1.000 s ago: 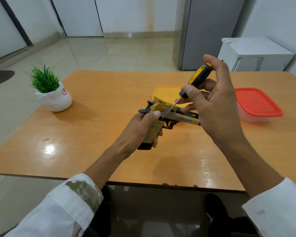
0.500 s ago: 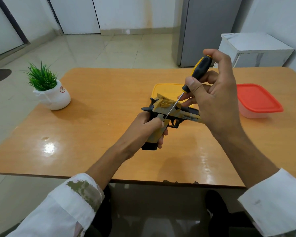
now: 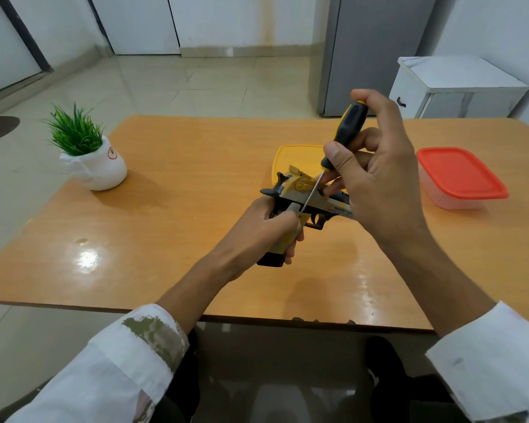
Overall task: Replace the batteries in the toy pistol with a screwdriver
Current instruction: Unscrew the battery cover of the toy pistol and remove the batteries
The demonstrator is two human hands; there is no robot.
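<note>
We see a counter (image 3: 165, 239) of wood-look laminate, smooth and glossy, with bright glare patches toward its left edge. The toy pistol (image 3: 297, 190) looks to us like hard plastic, fairly matt. The screwdriver (image 3: 347, 126) has a thin bare metal shaft and a dull-sheened handle. Near the right edge, a cloudy translucent plastic box (image 3: 452, 203) carries a smooth plastic lid (image 3: 458, 174). The white pot (image 3: 104, 170) by the left edge looks glazed. The sleeves (image 3: 119, 370) are cloth.
</note>
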